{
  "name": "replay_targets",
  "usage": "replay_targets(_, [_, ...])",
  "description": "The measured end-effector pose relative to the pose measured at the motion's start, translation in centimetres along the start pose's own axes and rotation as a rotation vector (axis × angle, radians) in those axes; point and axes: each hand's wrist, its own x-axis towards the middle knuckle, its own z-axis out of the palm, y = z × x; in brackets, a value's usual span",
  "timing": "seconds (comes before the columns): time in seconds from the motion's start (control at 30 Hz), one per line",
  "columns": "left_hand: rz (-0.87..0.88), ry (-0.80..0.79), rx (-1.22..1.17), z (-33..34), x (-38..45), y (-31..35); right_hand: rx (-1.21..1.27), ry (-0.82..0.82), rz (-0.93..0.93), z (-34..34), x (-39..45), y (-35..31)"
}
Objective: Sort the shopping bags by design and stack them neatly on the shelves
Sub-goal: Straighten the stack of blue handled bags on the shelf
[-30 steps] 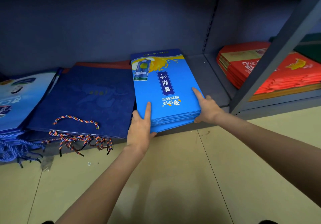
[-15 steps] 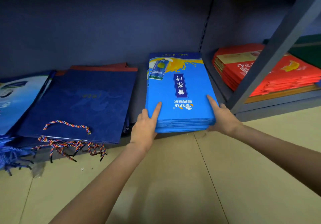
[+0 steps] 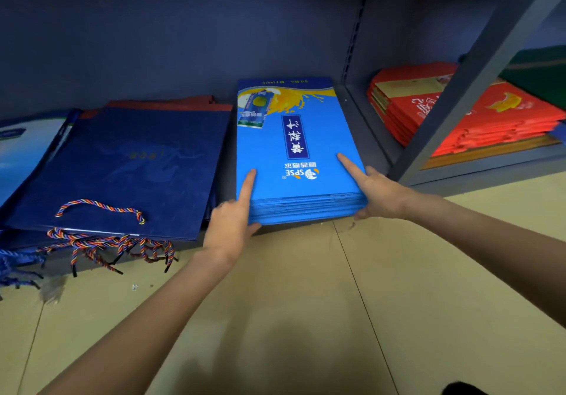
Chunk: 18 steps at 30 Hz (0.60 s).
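A stack of bright blue bags (image 3: 294, 149) with yellow splash art lies flat on the bottom shelf (image 3: 369, 146), its near edge at the shelf front. My left hand (image 3: 228, 220) grips the stack's near left corner, index finger straight on top, thumb under the edge. At the near right corner my right hand (image 3: 376, 192) holds it the same way. Left of it lies a pile of navy bags (image 3: 128, 168) with multicoloured rope handles hanging over the front. A red bag stack (image 3: 428, 113) sits in the adjoining bay on the right.
Pale blue and white bags (image 3: 21, 155) lie at the far left with blue cords trailing to the floor. A slanted grey shelf post (image 3: 477, 73) divides the two bays. Dark green bags (image 3: 539, 70) show behind the red ones. Beige floor tiles (image 3: 291, 302) stretch below.
Both hands have slid the bright blue stack to the right and straightened it, opening a gap beside the navy pile. The stack now lies square and deeper on the shelf.
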Motion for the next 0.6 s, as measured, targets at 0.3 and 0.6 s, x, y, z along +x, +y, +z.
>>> replay_targets(0.3, [-0.053,-0.052,0.014,-1.1,1.8,0.7,-0.041,0.123,0.003,-1.3,1.7,0.0])
replay_targets(0.6, [-0.116,-0.244,-0.139,-2.4,3.4,0.9,0.020,0.129,0.094,-0.5,2.2,-0.8])
